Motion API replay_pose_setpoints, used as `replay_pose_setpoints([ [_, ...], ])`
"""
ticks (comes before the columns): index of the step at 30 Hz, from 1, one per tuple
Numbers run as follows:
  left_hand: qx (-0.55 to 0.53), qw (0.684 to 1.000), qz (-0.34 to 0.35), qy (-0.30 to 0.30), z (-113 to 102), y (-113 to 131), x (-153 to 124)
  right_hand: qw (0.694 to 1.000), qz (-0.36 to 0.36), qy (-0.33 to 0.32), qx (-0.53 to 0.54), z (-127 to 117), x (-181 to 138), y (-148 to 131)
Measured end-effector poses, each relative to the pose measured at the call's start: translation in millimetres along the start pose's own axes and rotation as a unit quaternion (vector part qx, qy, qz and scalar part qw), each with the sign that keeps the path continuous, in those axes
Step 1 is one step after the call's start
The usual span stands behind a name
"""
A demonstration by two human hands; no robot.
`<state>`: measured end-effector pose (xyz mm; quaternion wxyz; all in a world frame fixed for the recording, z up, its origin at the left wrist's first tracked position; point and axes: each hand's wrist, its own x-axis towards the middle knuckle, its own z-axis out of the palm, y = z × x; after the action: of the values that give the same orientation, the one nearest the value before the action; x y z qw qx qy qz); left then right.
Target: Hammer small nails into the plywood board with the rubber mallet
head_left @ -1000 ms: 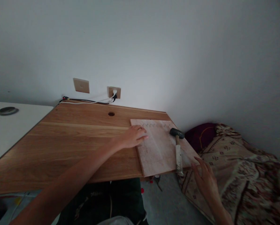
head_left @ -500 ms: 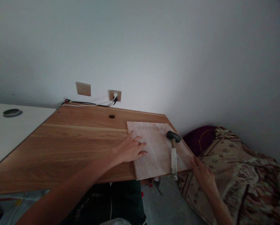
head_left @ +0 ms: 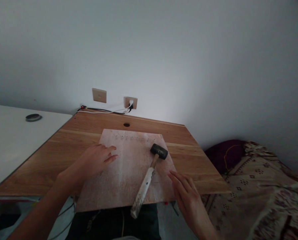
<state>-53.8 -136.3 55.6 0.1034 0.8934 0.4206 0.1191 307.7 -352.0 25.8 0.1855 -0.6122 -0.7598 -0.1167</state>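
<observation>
A thin, pale pinkish board [head_left: 124, 166] lies on the wooden desk, its near edge sticking out past the desk front. My left hand [head_left: 96, 160] rests over the board's left edge, fingers apart and fingertips on its top. At the right edge, my right hand [head_left: 188, 196] grips the board with its fingers fairly straight and close together; the thumb is hidden. Between the hands lies a mallet [head_left: 146, 186] with a black head and a worn white handle. It is slanted, with the handle end overhanging the board's near edge. Neither hand touches it.
The wooden desk [head_left: 201, 160] stands against a wall with a socket [head_left: 130, 102], plugs and cables. A white surface [head_left: 11, 140] with a dark round lid-like piece [head_left: 33, 117] is at the left. Patterned bedding [head_left: 251, 186] and a purple cushion [head_left: 225, 155] lie at the right.
The board has shifted left across the desk and turned, coming closer to me, with both hands at its sides. The mallet has moved along on it and now slants. The view has turned slightly left.
</observation>
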Motion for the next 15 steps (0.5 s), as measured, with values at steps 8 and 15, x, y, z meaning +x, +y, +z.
replay_pose_setpoints([
  [8, 0.024, 0.999, 0.023, 0.037, -4.6, -42.0, 63.0, 0.970, -0.216, -0.109, 0.009, 15.7, 84.4, -17.5],
  [15, -0.033, 0.998, 0.049, 0.038, 15.5, -55.9, 80.0, 0.977, -0.170, -0.127, 0.016, 11.4, 85.7, -3.0],
])
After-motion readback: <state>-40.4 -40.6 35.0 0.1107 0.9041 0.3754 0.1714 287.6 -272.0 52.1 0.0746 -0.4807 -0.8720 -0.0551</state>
